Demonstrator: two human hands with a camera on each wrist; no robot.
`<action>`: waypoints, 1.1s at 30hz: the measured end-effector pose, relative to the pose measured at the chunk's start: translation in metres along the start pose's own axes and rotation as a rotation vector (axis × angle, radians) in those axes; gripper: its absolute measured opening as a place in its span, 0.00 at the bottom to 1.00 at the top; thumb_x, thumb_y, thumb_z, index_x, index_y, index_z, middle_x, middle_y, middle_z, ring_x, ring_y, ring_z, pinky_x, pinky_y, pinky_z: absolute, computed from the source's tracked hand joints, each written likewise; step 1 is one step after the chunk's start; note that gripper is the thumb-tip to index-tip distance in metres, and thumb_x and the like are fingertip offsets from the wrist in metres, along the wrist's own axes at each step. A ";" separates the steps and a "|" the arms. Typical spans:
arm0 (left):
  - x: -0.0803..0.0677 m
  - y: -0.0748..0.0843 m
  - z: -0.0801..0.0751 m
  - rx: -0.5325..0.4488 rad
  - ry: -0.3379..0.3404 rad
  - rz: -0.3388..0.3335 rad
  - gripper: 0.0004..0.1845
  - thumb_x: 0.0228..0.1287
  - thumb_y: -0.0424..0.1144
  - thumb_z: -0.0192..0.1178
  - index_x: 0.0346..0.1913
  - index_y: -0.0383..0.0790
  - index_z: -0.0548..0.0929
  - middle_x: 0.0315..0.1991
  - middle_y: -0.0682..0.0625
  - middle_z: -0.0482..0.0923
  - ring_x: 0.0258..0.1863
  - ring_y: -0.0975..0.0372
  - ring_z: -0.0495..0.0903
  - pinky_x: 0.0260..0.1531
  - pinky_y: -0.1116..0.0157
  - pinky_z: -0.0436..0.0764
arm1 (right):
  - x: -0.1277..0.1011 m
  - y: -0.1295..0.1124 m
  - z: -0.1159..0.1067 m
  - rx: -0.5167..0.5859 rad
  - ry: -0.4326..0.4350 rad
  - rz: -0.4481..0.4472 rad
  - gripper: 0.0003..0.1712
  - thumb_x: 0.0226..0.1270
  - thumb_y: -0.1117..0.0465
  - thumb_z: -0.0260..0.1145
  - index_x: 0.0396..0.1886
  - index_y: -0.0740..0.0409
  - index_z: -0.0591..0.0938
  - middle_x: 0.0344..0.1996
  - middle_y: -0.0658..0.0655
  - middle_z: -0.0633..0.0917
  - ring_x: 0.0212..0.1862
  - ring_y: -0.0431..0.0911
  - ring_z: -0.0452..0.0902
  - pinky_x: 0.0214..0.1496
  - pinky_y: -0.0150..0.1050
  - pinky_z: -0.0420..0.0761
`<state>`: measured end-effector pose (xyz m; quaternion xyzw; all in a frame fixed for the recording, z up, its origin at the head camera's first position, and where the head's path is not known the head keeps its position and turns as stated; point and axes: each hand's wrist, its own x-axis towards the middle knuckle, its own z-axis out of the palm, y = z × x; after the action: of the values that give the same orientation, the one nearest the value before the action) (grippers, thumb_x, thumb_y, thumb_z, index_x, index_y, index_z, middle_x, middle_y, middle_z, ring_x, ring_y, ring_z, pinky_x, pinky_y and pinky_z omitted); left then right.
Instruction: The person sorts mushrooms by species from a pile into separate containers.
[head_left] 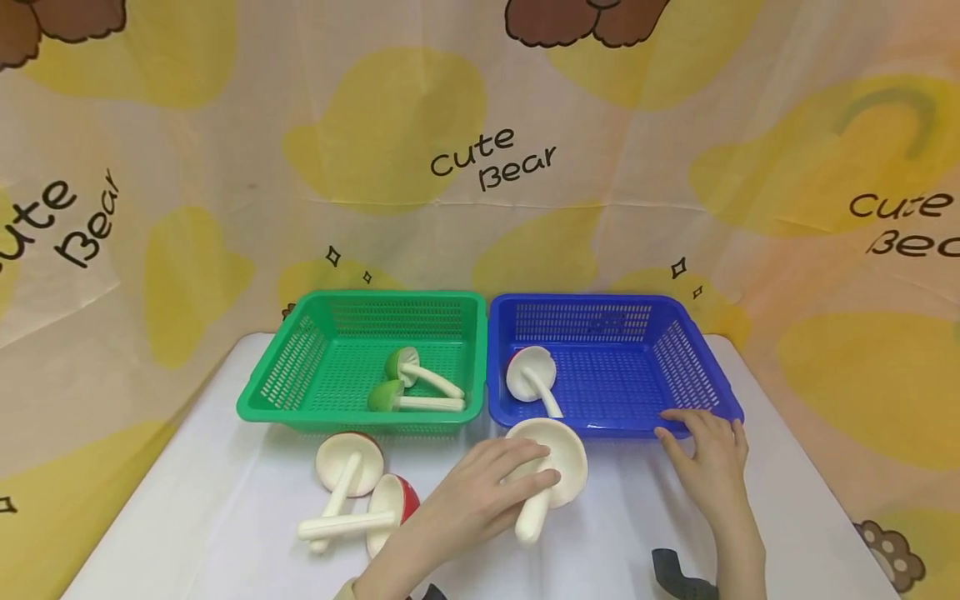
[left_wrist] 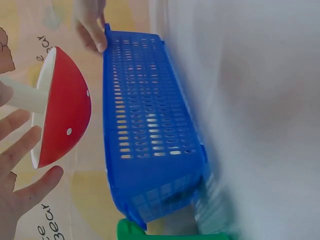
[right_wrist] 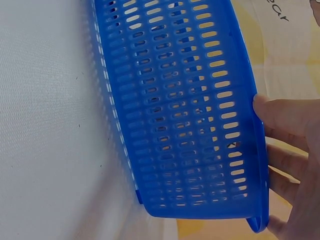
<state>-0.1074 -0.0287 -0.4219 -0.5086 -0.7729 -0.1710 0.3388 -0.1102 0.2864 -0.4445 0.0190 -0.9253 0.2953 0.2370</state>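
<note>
My left hand (head_left: 483, 493) holds a toy mushroom (head_left: 568, 460) by its white stem, in front of the blue basket. Its pale underside faces the head camera; the left wrist view shows its red cap (left_wrist: 70, 112) with white dots. My right hand (head_left: 712, 462) grips the front right rim of the blue basket (head_left: 600, 431), thumb outside and fingers over the edge. Inside that basket, at the left, lies another mushroom (head_left: 531, 375) with a trace of red at its cap edge.
Left of the blue basket stands a green basket (head_left: 360, 415) with two green-capped mushrooms (head_left: 386, 396). Red-capped mushrooms (head_left: 408, 498) lie on the white table (head_left: 217, 508) before it, partly behind my left forearm. A printed cloth (head_left: 420, 242) hangs behind the baskets.
</note>
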 end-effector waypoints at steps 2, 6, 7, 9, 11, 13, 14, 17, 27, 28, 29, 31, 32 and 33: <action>0.007 0.000 -0.001 0.012 0.003 0.006 0.19 0.60 0.45 0.64 0.55 0.54 0.79 0.54 0.54 0.79 0.58 0.63 0.76 0.55 0.63 0.77 | 0.000 0.000 0.000 -0.001 0.002 0.001 0.12 0.63 0.62 0.66 0.46 0.60 0.81 0.46 0.69 0.81 0.56 0.67 0.66 0.69 0.72 0.39; 0.020 -0.003 0.000 0.046 -0.001 0.002 0.19 0.58 0.45 0.66 0.53 0.54 0.80 0.53 0.55 0.80 0.56 0.65 0.78 0.52 0.64 0.78 | 0.000 0.000 0.000 -0.005 0.002 0.005 0.12 0.63 0.62 0.66 0.45 0.60 0.81 0.46 0.70 0.81 0.56 0.67 0.66 0.69 0.72 0.39; 0.023 -0.003 0.001 0.060 -0.002 0.003 0.20 0.57 0.45 0.67 0.53 0.54 0.80 0.53 0.56 0.81 0.56 0.65 0.78 0.51 0.65 0.78 | -0.001 0.000 0.000 -0.005 0.002 0.005 0.12 0.63 0.62 0.66 0.45 0.60 0.81 0.46 0.70 0.81 0.56 0.67 0.66 0.69 0.72 0.39; 0.029 -0.005 0.002 0.083 -0.013 -0.002 0.20 0.56 0.44 0.68 0.53 0.54 0.80 0.53 0.56 0.81 0.56 0.64 0.78 0.51 0.64 0.78 | -0.001 0.000 0.000 -0.004 0.002 0.006 0.12 0.62 0.62 0.66 0.45 0.60 0.81 0.46 0.70 0.81 0.56 0.67 0.66 0.69 0.72 0.39; 0.034 -0.007 0.004 0.109 -0.024 -0.006 0.21 0.55 0.43 0.69 0.53 0.55 0.80 0.54 0.56 0.81 0.56 0.64 0.78 0.51 0.65 0.78 | -0.001 -0.001 0.000 -0.004 0.004 0.006 0.12 0.62 0.62 0.66 0.45 0.60 0.81 0.46 0.70 0.81 0.56 0.67 0.66 0.69 0.72 0.39; 0.040 -0.009 0.007 0.137 -0.034 -0.008 0.21 0.55 0.43 0.69 0.54 0.55 0.80 0.54 0.57 0.81 0.57 0.64 0.78 0.51 0.65 0.77 | 0.000 0.000 0.000 -0.003 0.007 0.005 0.12 0.62 0.62 0.67 0.45 0.60 0.81 0.46 0.70 0.81 0.56 0.67 0.66 0.69 0.72 0.40; 0.043 -0.010 0.008 0.147 -0.043 -0.013 0.21 0.56 0.43 0.69 0.54 0.55 0.80 0.54 0.57 0.81 0.57 0.64 0.78 0.52 0.65 0.77 | 0.000 0.000 0.000 -0.005 0.008 0.004 0.12 0.62 0.62 0.67 0.45 0.60 0.81 0.46 0.70 0.81 0.56 0.67 0.66 0.69 0.72 0.40; 0.052 -0.013 0.014 0.163 -0.072 -0.032 0.21 0.56 0.43 0.69 0.54 0.57 0.79 0.54 0.58 0.81 0.57 0.65 0.77 0.52 0.64 0.77 | 0.000 0.001 0.001 -0.008 0.010 0.002 0.12 0.62 0.62 0.67 0.45 0.60 0.81 0.46 0.70 0.81 0.55 0.67 0.66 0.69 0.72 0.40; 0.082 -0.032 0.044 0.110 -0.184 -0.073 0.16 0.64 0.42 0.63 0.55 0.56 0.78 0.54 0.58 0.80 0.58 0.65 0.77 0.54 0.63 0.78 | 0.002 0.003 0.000 -0.017 0.009 0.009 0.12 0.63 0.62 0.66 0.45 0.60 0.81 0.46 0.70 0.81 0.56 0.67 0.66 0.69 0.72 0.39; 0.085 -0.034 0.047 0.094 -0.192 -0.076 0.16 0.65 0.42 0.62 0.55 0.56 0.78 0.54 0.58 0.80 0.58 0.65 0.77 0.54 0.63 0.78 | 0.002 0.003 0.000 -0.020 0.007 0.012 0.12 0.63 0.62 0.66 0.45 0.60 0.81 0.46 0.70 0.81 0.56 0.68 0.66 0.69 0.72 0.39; 0.088 -0.036 0.050 0.082 -0.202 -0.080 0.16 0.65 0.43 0.61 0.55 0.56 0.78 0.54 0.58 0.80 0.58 0.65 0.77 0.54 0.64 0.78 | 0.002 0.003 0.000 -0.022 0.006 0.015 0.12 0.63 0.62 0.66 0.45 0.60 0.81 0.46 0.70 0.81 0.56 0.68 0.66 0.69 0.72 0.40; 0.094 -0.040 0.055 0.057 -0.225 -0.098 0.15 0.66 0.43 0.60 0.55 0.56 0.78 0.54 0.59 0.81 0.57 0.65 0.77 0.54 0.64 0.78 | 0.001 0.002 -0.001 -0.028 0.002 0.019 0.12 0.63 0.62 0.66 0.45 0.60 0.81 0.46 0.70 0.81 0.56 0.68 0.66 0.69 0.72 0.40; 0.097 -0.041 0.058 0.055 -0.241 -0.110 0.15 0.67 0.43 0.60 0.55 0.56 0.78 0.54 0.59 0.80 0.57 0.65 0.77 0.54 0.64 0.78 | 0.001 0.001 -0.001 -0.030 0.001 0.021 0.12 0.62 0.62 0.66 0.45 0.61 0.81 0.46 0.70 0.81 0.56 0.68 0.66 0.68 0.72 0.41; 0.100 -0.043 0.061 0.056 -0.264 -0.126 0.15 0.67 0.43 0.59 0.55 0.57 0.78 0.54 0.59 0.80 0.57 0.65 0.77 0.54 0.64 0.78 | 0.001 0.000 -0.001 -0.032 -0.002 0.024 0.13 0.62 0.62 0.66 0.45 0.61 0.81 0.47 0.70 0.81 0.56 0.68 0.66 0.68 0.72 0.41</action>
<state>-0.1926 0.0574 -0.3915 -0.4673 -0.8456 -0.1019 0.2371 -0.1102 0.2875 -0.4435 0.0044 -0.9302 0.2835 0.2329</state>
